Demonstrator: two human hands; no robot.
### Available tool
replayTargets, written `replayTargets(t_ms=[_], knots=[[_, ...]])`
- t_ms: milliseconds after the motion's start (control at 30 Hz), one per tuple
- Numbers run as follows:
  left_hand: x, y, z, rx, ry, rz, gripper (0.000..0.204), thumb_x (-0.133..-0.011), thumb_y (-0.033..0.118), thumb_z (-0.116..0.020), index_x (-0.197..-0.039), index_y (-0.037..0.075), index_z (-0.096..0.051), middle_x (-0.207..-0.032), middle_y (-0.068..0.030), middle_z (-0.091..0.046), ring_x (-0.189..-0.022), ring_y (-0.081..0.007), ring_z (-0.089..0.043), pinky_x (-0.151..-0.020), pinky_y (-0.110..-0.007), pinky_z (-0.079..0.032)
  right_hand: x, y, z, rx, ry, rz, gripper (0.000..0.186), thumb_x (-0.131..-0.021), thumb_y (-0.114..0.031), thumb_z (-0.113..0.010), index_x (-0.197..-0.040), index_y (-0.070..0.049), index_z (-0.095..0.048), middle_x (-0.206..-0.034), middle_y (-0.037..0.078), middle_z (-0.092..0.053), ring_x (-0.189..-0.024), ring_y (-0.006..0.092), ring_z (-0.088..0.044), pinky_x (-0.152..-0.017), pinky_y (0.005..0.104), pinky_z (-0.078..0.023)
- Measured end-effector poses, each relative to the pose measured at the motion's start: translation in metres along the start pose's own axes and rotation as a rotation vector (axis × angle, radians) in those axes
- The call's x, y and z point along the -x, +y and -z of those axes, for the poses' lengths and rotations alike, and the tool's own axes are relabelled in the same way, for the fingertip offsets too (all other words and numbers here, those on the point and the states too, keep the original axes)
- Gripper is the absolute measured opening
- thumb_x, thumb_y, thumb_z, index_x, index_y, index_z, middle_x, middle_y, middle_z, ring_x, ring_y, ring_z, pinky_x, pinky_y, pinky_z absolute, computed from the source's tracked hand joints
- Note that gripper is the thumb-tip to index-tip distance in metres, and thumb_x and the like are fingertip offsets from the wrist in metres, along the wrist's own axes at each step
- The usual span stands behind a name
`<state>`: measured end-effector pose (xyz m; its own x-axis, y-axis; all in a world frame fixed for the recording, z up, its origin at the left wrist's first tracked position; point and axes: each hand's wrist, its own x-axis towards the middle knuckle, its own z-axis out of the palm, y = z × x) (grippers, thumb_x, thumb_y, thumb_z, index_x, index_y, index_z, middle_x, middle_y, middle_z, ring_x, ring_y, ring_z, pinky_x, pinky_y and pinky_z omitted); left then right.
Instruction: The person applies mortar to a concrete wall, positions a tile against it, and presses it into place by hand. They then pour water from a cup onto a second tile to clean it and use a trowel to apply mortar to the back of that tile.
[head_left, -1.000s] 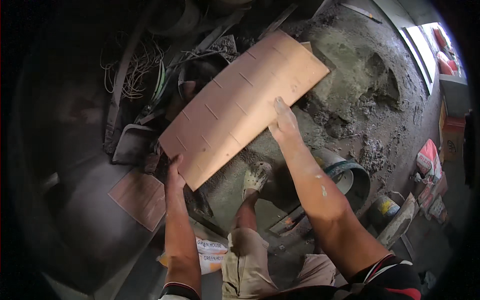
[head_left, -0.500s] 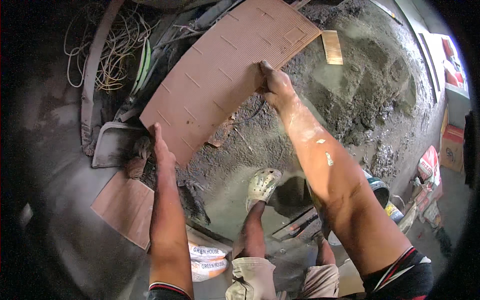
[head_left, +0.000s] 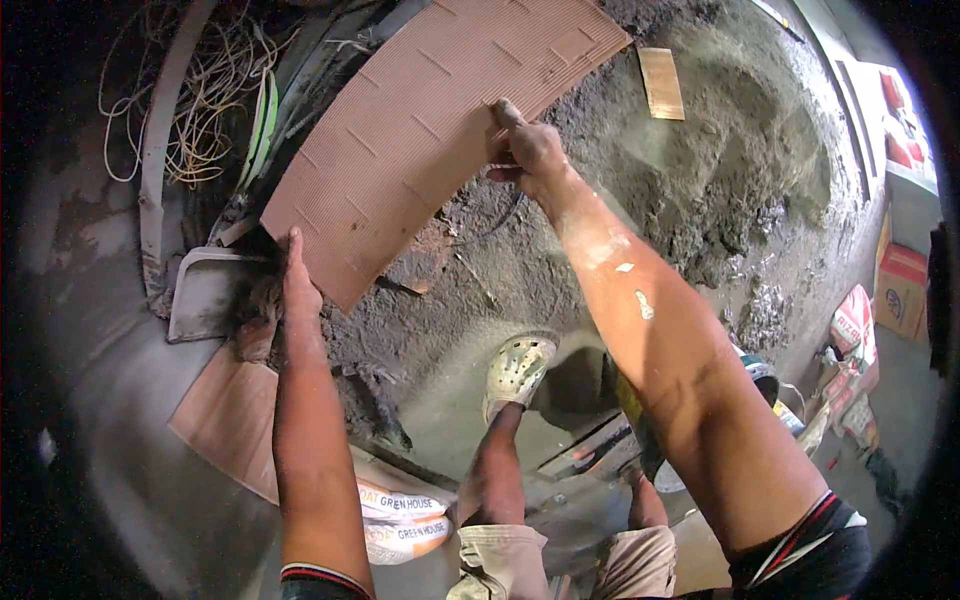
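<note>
A long reddish-brown tile point(head_left: 400, 130) is held out in front of me, tilted, with its finely ribbed face and short raised lines showing. At its near left end my left hand point(head_left: 300, 282) grips the edge, one digit upright against the corner and the other fingers mostly hidden. My right hand point(head_left: 537, 155) is closed over the right long edge, thumb on the ribbed face and fingers curled beneath. Behind the tile lies wet grey mortar point(head_left: 720, 170), spread rough and lumpy. The tile's far end is cut off by the picture's top.
A dustpan point(head_left: 215, 295) sits left of the tile, near tangled cord point(head_left: 205, 110). A wood-look tile point(head_left: 230, 415) lies lower left beside white sacks point(head_left: 400, 535). A small tan piece point(head_left: 661, 84) rests on the mortar. A bucket point(head_left: 757, 378) stands right, before crumpled bags point(head_left: 850, 350).
Both hands have carried the tile slightly away from me and to the left, their grips unchanged. The whole view has also shifted a little.
</note>
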<state>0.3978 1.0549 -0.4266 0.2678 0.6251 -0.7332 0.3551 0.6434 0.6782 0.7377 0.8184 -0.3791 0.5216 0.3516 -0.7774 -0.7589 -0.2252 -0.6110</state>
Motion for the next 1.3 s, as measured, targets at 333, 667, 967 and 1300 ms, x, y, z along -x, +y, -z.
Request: replayTargets(t_ms=[333, 667, 967, 1300], knots=[[0.056, -0.006, -0.023, -0.082, -0.074, 0.02, 0.087, -0.092, 0.062, -0.062, -0.154, 0.012, -0.028, -0.153, -0.0136, -0.04, -0.141, -0.0322, -0.038, -0.109, -0.053, -0.035, 0.128, 0.045, 0.047, -0.393, 0.098, -0.135, 0.057, -0.099, -0.057, -0.055, -0.12, -0.004, -0.056, -0.093, 0.009, -0.065, -0.075, 0.0185, -0.063, -0.06, 0.0382, -0.056], [0.408, -0.051, -0.108, -0.598, 0.118, -0.163, 0.055, -0.1, 0.038, -0.063, -0.14, 0.003, -0.048, -0.12, -0.0123, -0.064, -0.104, -0.019, -0.061, -0.093, -0.035, -0.049, 0.395, 0.004, 0.281, -0.511, -0.482, 0.295, 0.033, -0.1, -0.029, -0.061, -0.115, 0.0, -0.062, -0.1, 0.013, -0.069, -0.085, 0.0222, -0.069, -0.069, 0.0364, -0.057], [0.643, -0.162, -0.249, -0.927, -0.935, 0.531, 0.039, -0.096, 0.036, -0.065, -0.119, 0.005, -0.067, -0.099, -0.0089, -0.073, -0.09, -0.0178, -0.068, -0.084, -0.034, -0.053, 0.522, 0.114, 0.667, -0.323, 1.054, 0.299, 0.029, -0.103, -0.038, -0.059, -0.103, -0.009, -0.062, -0.084, 0.002, -0.063, -0.073, 0.011, -0.06, -0.06, 0.0276, -0.049], [0.613, -0.473, -0.273, -1.718, -1.093, 0.608, 0.054, -0.089, 0.043, -0.071, -0.122, 0.001, -0.063, -0.119, -0.0159, -0.068, -0.104, -0.0274, -0.065, -0.092, -0.04, -0.05, 0.52, 0.361, 0.814, 0.712, 0.666, -0.46, 0.052, -0.09, -0.046, -0.067, -0.115, 0.001, -0.067, -0.108, 0.021, -0.072, -0.106, 0.0341, -0.068, -0.093, 0.0421, -0.052]])
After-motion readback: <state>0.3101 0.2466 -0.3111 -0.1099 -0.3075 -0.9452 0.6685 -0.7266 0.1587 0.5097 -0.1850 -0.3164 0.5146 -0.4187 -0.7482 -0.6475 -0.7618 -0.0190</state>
